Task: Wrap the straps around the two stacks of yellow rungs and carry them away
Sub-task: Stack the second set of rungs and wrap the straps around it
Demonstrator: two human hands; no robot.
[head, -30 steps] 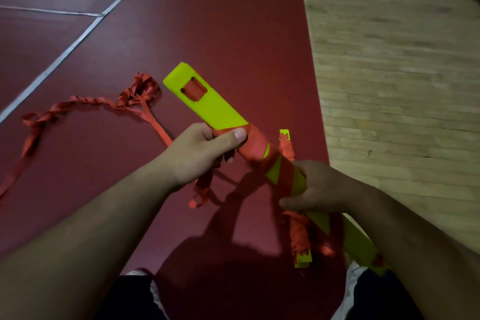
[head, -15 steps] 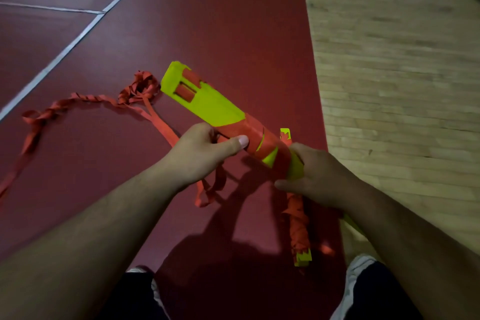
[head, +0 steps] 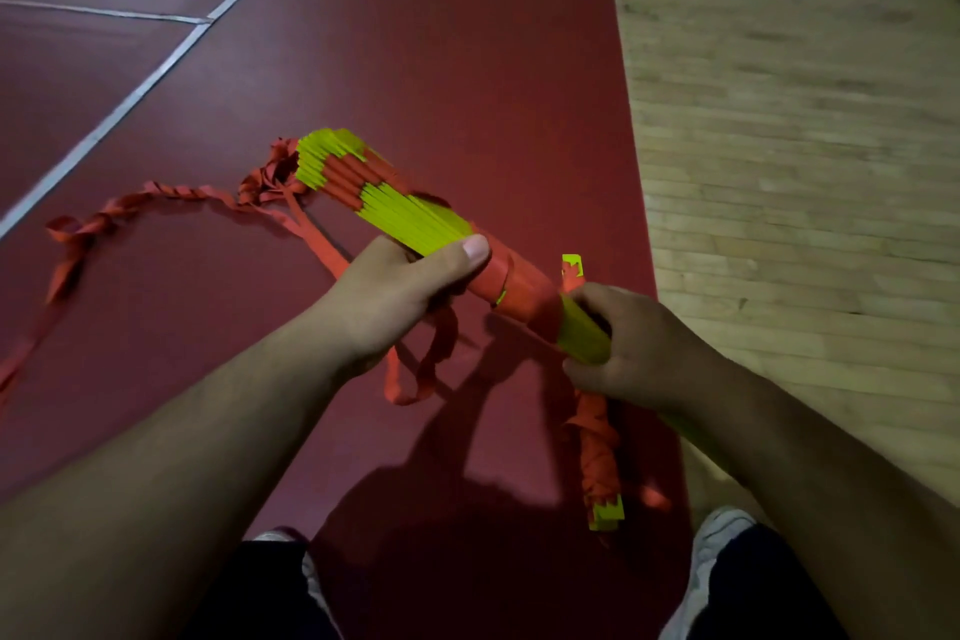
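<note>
I hold a stack of yellow rungs point(head: 410, 216) in the air above the red floor, turned so the thin edges of the rungs face me. Orange strap is wound around its middle point(head: 519, 288). My left hand point(head: 395, 296) grips the stack at the far side of the wrap, thumb on top. My right hand point(head: 639, 353) grips the near end. The loose orange strap point(head: 156, 200) trails from the stack to the left across the floor. A second stack point(head: 597, 452), wrapped in strap, lies on the floor under my right hand.
The red floor point(head: 415, 42) has white lines point(head: 156, 73) at the left. Pale wooden boards point(head: 805, 146) run along the right side. My shoes point(head: 722, 530) and dark shorts show at the bottom edge.
The stack has rolled in my hands from its flat face up to its thin edges up. The wrap has widened around the middle, and both hands kept their grip.
</note>
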